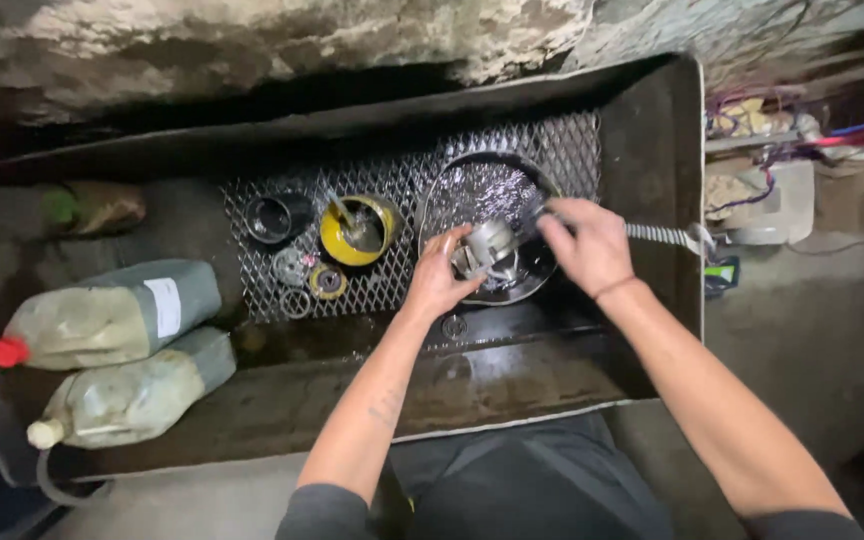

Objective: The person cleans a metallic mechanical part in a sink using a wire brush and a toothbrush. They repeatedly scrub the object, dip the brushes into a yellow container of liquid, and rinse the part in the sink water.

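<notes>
Two plastic jugs lie on their sides at the left end of a dark metal trough (652,130), the upper jug (102,315) red-capped, the lower jug (127,398) white-capped, both holding murky liquid. A wire grid (392,280) covers the trough's far floor. On it, left to right, stand a small black cup (274,218), loose rings (297,300) and a round yellow-rimmed seal (328,282), then a yellow tub (360,230) with a stick standing in it.

Right of the tub sits a round pan (487,185) of glittering wet liquid. Over its near edge the person's left hand (439,280) curls its fingers (457,240) around the left side of a small grey metal part (489,250), thumb and forefinger spread wide enough to cradle it; the grip is loose rather than clenched. The part hangs above the pan's near rim, between the two hands.

The right hand (587,245) comes in from the right, its fingers (552,222) pinched closed on a thin tool whose tip meets the part; the tool is too small and blurred to name. Just beyond the wrist a braided hose (664,235) runs over the trough's right wall. Outside that wall, red and blue wires (857,130) trail over a grimy white box (782,200).
</notes>
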